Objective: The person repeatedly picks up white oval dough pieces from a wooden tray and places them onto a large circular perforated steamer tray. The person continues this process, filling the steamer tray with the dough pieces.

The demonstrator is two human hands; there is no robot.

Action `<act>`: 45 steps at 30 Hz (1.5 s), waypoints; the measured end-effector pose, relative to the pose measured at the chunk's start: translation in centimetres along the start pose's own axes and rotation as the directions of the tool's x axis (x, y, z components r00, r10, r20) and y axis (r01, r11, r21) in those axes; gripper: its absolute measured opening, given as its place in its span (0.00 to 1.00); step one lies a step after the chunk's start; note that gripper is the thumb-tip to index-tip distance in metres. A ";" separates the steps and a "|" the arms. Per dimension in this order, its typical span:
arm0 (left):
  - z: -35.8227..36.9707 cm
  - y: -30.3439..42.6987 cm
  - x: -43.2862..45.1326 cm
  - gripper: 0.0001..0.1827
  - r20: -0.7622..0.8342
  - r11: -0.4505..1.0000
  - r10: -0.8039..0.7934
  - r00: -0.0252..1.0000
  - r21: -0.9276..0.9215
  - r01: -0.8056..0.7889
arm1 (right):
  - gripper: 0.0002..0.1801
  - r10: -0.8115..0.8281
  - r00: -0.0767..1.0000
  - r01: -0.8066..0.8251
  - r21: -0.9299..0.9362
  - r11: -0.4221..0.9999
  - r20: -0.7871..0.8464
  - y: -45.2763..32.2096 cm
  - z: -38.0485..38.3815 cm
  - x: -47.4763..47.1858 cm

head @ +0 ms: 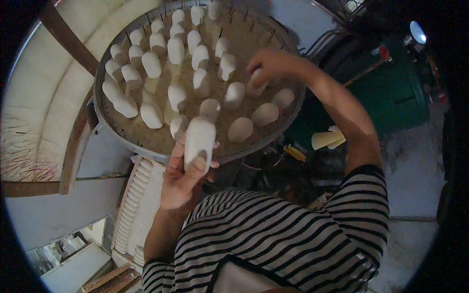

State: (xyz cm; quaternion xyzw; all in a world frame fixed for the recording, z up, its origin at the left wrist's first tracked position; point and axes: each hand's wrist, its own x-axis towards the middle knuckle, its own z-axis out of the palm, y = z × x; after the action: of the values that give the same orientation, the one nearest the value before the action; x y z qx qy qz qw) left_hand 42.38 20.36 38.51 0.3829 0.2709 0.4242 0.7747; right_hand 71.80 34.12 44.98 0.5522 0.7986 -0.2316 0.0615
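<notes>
In my left hand I hold a white cocoon-shaped piece with a fine woven-looking surface, the thumb pressed on its lower end. A shadowed hollow or dent shows beside the thumb. My right hand reaches over the right side of a large round tray. Its fingers are bent down around the top of another white piece, which they partly cover. Whether they grip it or only touch it is hard to tell. Many similar white pieces stand or lean across the tray.
Thin dark upright pins rise from the tray's far part. An open box of white pieces in rows stands at the lower left. A green bin and pale cones are at the right. A wooden frame borders the left.
</notes>
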 end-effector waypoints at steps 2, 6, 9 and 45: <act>0.5 0.0 1.1 0.34 0.069 0.994 0.065 0.995 0.088 -0.071 | 0.35 -0.031 0.988 0.060 0.187 0.981 -0.152 -2.1 -1.1 -2.5; 2.2 -1.1 3.5 0.39 0.286 0.844 0.260 0.922 0.397 -0.361 | 0.32 -0.454 0.858 0.513 0.473 0.716 -0.242 -7.4 1.9 -5.6; 2.4 -1.4 3.8 0.37 0.243 0.976 0.207 0.948 0.014 -0.216 | 0.27 -0.351 0.915 0.403 0.412 0.817 -0.199 -5.3 1.6 -5.5; -38.3 -32.4 -40.3 0.31 -0.971 0.793 -0.047 -0.233 -0.178 0.583 | 0.21 -0.141 0.893 -0.057 0.417 0.907 0.428 -23.6 44.9 13.3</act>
State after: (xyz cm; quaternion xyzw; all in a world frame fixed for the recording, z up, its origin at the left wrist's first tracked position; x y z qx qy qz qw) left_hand 8.56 -11.85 -5.80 -0.0183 0.9113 0.2790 0.3022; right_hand 38.16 19.17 7.64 0.4661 0.7062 -0.5196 0.1190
